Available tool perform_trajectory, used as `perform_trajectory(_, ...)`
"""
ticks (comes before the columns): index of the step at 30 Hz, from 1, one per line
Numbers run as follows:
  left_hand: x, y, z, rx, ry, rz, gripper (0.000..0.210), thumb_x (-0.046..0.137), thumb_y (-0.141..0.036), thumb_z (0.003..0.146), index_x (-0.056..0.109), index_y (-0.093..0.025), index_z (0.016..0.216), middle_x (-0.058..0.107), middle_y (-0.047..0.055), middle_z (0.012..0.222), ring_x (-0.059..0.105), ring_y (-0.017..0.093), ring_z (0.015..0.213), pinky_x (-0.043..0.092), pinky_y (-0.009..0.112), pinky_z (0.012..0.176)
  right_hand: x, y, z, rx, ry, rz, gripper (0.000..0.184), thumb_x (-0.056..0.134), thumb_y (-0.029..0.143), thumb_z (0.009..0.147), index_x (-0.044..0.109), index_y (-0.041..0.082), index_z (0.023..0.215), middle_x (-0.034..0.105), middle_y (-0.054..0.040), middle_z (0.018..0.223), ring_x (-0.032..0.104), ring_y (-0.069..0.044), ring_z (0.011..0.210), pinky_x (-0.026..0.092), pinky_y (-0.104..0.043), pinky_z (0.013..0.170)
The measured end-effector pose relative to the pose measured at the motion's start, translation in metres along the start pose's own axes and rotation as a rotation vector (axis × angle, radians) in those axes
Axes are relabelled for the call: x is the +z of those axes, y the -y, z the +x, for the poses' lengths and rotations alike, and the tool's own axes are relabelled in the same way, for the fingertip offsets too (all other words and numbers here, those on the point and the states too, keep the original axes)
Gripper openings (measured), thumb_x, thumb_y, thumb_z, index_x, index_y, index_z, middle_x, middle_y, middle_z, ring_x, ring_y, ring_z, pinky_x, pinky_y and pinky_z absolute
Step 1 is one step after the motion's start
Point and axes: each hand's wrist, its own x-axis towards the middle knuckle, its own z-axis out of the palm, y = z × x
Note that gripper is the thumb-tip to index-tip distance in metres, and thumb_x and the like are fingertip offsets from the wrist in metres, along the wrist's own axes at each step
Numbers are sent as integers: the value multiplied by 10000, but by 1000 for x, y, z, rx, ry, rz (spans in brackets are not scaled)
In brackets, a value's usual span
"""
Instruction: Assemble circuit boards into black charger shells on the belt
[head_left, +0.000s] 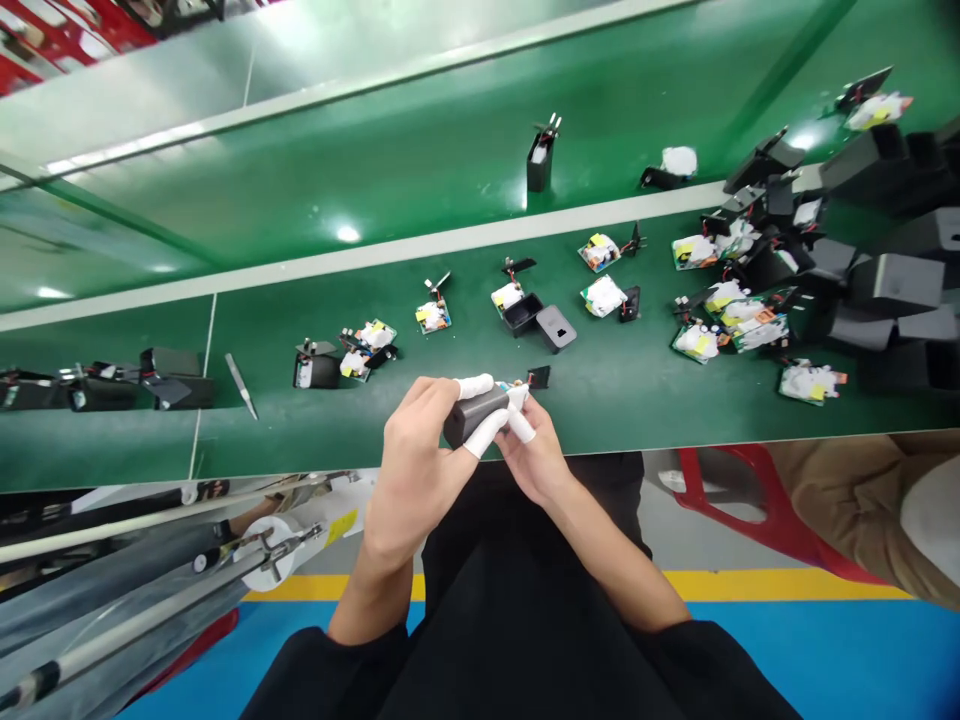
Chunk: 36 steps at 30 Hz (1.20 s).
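"Where was the black housing (pixel 471 414)?"

"Over the worktop's (pixel 622 405) near edge, clamped in the left grip (pixel 427 450); the right grip (pixel 536 455) seemingly pinched a circuit board (pixel 511 386). Straight, gentle alignment suited them."

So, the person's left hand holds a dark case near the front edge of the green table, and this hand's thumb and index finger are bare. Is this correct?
Not quite: they are not bare. The head view shows white covers on the thumb and index finger. The rest is right: the left hand holds the dark case near the front edge of the green table.
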Motion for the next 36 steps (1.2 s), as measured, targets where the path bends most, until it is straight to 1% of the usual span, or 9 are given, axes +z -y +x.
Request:
perform_trajectory(7, 50, 62, -4, -274, -68, -604, 289, 843, -383, 967, 691, -264, 1183, 767, 64, 1247, 779, 215, 1184, 665, 333, 1013, -30, 27, 1, -463, -142, -603, 247, 900, 386, 911, 758, 232, 1041, 675, 8, 835, 625, -176, 757, 600, -334, 743)
perform_trajectory(10, 64, 83, -6, -261, -11, -629, 328, 840, -358, 949, 661, -272, 1210, 722, 72, 1291, 741, 235, 1285, 644, 370, 1091, -51, 50, 0, -740, -134, -1029, 49, 761, 275, 1012, 751, 233, 1033, 573, 40, 748, 546, -151, 685, 520, -313, 695)
perform_trajectory(14, 64, 102, -17, -210, 57, -483, 327, 728, -273, 994, 664, -281, 1314, 690, 98, 1400, 685, 275, 1386, 520, 508, 1278, -67, 62, 1, -975, -105, -1320, 179, 701, 163, 1006, 720, 231, 1170, 570, 43, 768, 558, -155, 677, 500, -303, 668)
perform_trajectory(18, 62, 113, -28, -201, 71, -371, 497, 638, -183, 975, 638, -292, 1460, 663, 116, 1517, 635, 324, 1477, 437, 620, 1341, -69, 57, 4, -971, -73, -1371, 239, 666, 127, 985, 704, 235, 1195, 560, 22, 844, 578, -158, 707, 526, -292, 675)
perform_trajectory(23, 66, 103, -31, -100, 68, -226, 882, 817, -316, 922, 391, -329, 1694, 507, 149, 1681, 547, 383, 1579, 408, 668, 1367, -70, 60, 6, -819, -36, -1191, 235, 677, 181, 958, 715, 241, 1182, 660, -111, 1300, 580, -113, 694, 574, -311, 700)
perform_trajectory(27, 72, 95, -25, -88, 1, -90, 791, 861, -461, 917, 493, -316, 1601, 613, 142, 1494, 630, 409, 1456, 512, 698, 1270, -74, 68, 5, -541, -50, -963, 300, 750, 283, 907, 677, 226, 1192, 736, -52, 998, 661, -183, 765, 585, -316, 711)
perform_trajectory(30, 75, 96, -20, -119, -65, -50, 613, 804, -471, 949, 586, -285, 1491, 660, 138, 1351, 681, 420, 1348, 556, 717, 1204, -78, 72, 6, -476, -78, -843, 247, 773, 342, 904, 659, 224, 1088, 695, -23, 909, 604, -172, 735, 562, -307, 704)
perform_trajectory(33, 76, 100, -21, -164, -30, -95, 633, 763, -436, 970, 519, -300, 1537, 654, 142, 1430, 672, 399, 1407, 530, 708, 1248, -85, 78, 9, -465, -74, -794, 281, 792, 415, 927, 670, 217, 1086, 630, -5, 892, 519, -164, 730, 547, -327, 749)
perform_trajectory(36, 74, 105, -27, -158, 22, -127, 771, 774, -401, 956, 386, -331, 1619, 569, 161, 1607, 531, 399, 1603, 436, 712, 1335, -94, 89, 12, -357, -44, -736, 475, 855, 511, 902, 670, 217, 1225, 660, -43, 1062, 575, -197, 888, 563, -365, 884)
